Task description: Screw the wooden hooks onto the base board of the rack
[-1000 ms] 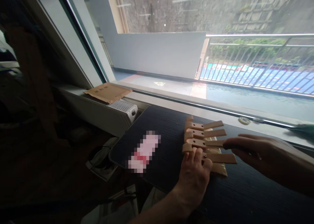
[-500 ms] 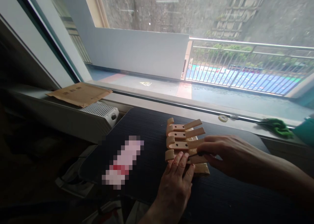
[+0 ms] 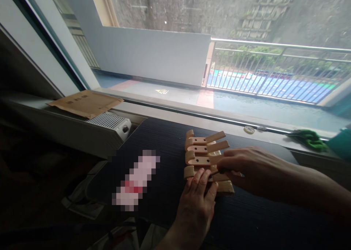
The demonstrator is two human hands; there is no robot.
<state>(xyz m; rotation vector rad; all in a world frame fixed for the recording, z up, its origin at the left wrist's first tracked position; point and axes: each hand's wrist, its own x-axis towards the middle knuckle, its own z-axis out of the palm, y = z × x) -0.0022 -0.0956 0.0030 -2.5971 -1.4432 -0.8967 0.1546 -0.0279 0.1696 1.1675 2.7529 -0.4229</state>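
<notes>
A wooden hook rack (image 3: 201, 161) lies on the dark table, with several pale curled hooks fixed side by side on a shiny, film-like base. Dark screws show on the hooks' flat parts. My left hand (image 3: 197, 202) is closed over the nearest hook, its fingers on the wood and partly covering it. From above right, my right hand (image 3: 237, 166) grips a thin dark screwdriver (image 3: 215, 173); its shaft slants down left to the nearest hook, beside the left fingertips. Most of the handle is hidden in the hand, and the tip's exact seat is too small to tell.
The dark table (image 3: 170, 144) has a blurred-out pink item (image 3: 139, 177) at left. A brown envelope (image 3: 87, 102) lies on a white slatted unit (image 3: 109, 124). A tape roll (image 3: 249, 129) and green cloth (image 3: 308, 139) sit on the window sill.
My right hand has shifted slightly left and up with the screwdriver. The left hand stays on the hook rack. The whole view has moved a little.
</notes>
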